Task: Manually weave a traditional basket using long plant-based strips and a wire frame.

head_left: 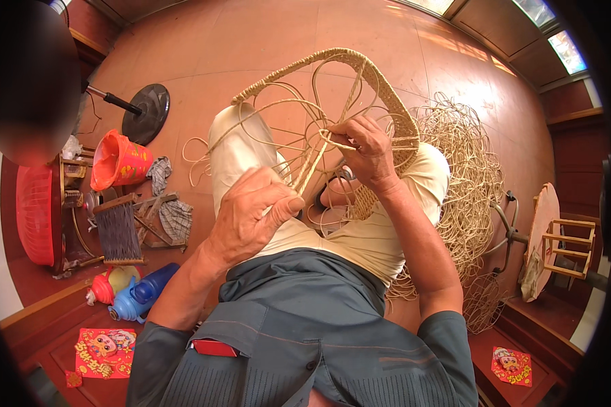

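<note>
A woven piece of tan cord with a thick braided rim [400, 112] rests across my knees, its inside crossed by loose looping strands. My left hand [254, 214] is closed on the near end of a twisted tan cord [310, 169], thumb pressed against it. Farther off and to the right, my right hand [366, 149] pinches the cord where it loops near the middle of the weave. The cord runs taut between both hands. Part of the woven piece between my legs is hidden by my right forearm.
A big heap of loose tan cord [465, 183] lies by my right leg. Right of it stands a round-topped stand [540, 237] with a small wooden frame. At left are a red bucket [119, 159], a folding stool [119, 230], a blue flask [142, 292] and a black round base [146, 114].
</note>
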`<action>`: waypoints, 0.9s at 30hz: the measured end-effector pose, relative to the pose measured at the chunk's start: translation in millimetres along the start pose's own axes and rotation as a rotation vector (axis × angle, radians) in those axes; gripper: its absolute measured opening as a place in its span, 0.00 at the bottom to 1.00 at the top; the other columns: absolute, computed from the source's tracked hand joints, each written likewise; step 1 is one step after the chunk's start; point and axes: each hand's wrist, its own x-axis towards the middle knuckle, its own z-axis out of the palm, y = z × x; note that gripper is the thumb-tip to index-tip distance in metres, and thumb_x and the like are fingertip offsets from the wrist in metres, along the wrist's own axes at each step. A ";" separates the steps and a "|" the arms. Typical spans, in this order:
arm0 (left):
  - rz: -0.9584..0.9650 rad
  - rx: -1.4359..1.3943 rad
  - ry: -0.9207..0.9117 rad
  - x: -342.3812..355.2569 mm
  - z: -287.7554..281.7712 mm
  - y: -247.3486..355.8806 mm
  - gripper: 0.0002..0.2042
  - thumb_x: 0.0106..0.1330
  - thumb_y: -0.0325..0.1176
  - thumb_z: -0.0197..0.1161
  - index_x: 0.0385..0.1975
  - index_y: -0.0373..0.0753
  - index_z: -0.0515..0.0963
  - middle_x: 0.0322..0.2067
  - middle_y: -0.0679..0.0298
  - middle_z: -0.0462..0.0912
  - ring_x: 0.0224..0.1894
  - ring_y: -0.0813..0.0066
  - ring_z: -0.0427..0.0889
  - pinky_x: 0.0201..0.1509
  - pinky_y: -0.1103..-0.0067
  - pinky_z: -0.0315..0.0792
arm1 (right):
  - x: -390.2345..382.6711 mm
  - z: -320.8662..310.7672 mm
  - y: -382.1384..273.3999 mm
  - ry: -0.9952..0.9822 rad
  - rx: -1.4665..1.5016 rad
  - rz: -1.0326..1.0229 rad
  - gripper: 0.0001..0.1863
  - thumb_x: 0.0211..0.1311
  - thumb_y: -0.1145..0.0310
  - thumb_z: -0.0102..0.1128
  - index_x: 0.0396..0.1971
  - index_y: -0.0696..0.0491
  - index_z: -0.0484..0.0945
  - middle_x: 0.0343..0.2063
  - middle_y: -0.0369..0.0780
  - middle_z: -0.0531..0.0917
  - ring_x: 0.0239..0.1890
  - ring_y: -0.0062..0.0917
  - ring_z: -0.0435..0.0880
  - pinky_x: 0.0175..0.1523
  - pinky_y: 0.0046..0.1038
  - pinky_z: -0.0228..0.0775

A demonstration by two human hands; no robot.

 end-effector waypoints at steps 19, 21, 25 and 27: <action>0.060 0.229 0.197 53.7 45.9 -57.4 0.17 0.88 0.45 0.59 0.44 0.37 0.84 0.27 0.60 0.81 0.30 0.65 0.82 0.35 0.69 0.74 | 0.4 5.5 -5.4 0.036 0.039 0.079 0.05 0.68 0.72 0.71 0.41 0.52 0.88 0.34 0.40 0.87 0.41 0.40 0.86 0.48 0.40 0.78; -0.076 0.023 0.194 44.2 38.8 -57.9 0.18 0.88 0.47 0.59 0.46 0.37 0.85 0.27 0.64 0.80 0.31 0.72 0.81 0.35 0.73 0.73 | 0.5 5.3 -4.9 0.047 0.053 0.108 0.04 0.68 0.71 0.71 0.40 0.52 0.88 0.34 0.41 0.87 0.41 0.40 0.86 0.48 0.40 0.78; -0.143 -0.177 0.430 25.5 21.1 -42.6 0.21 0.88 0.50 0.60 0.53 0.35 0.85 0.29 0.72 0.79 0.33 0.86 0.76 0.35 0.81 0.69 | 2.6 7.6 -5.3 0.044 0.020 0.092 0.03 0.69 0.71 0.70 0.39 0.52 0.87 0.34 0.41 0.87 0.41 0.41 0.86 0.48 0.41 0.78; -0.134 -0.153 0.423 24.9 27.8 -25.8 0.19 0.87 0.48 0.62 0.55 0.34 0.85 0.32 0.69 0.83 0.30 0.85 0.76 0.35 0.81 0.71 | 2.7 9.4 -8.0 0.048 0.026 0.071 0.03 0.69 0.70 0.70 0.39 0.52 0.86 0.34 0.41 0.87 0.41 0.41 0.86 0.49 0.41 0.78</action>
